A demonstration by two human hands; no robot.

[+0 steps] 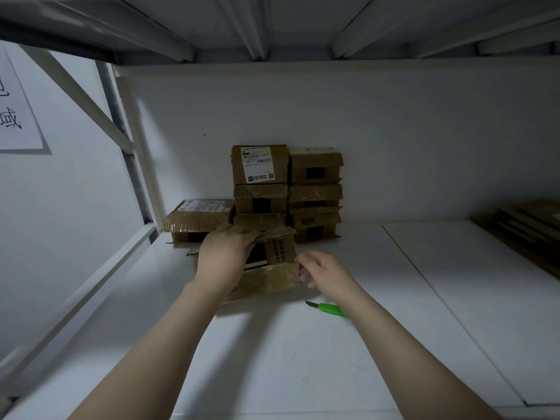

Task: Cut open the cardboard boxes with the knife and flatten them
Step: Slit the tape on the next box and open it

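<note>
An opened cardboard box [272, 278] sits on the white shelf [303, 359], its long side running left to right and its open face toward the person. The left hand [225, 253] grips its raised top flap. The right hand [321, 272] is loosely curled at the box's right edge; I cannot tell whether it holds it. The green knife [328, 308] lies near the right wrist, long axis left-right, blade pointing left. More boxes [260, 177] are stacked behind.

a white shelf board [303, 359] runs back to a plain white wall [394, 147]. a paper sign [18, 116] with printed characters hangs at left, beside a diagonal metal brace [85, 100]; ribbed shelf underside [257, 25] overhead.
</note>
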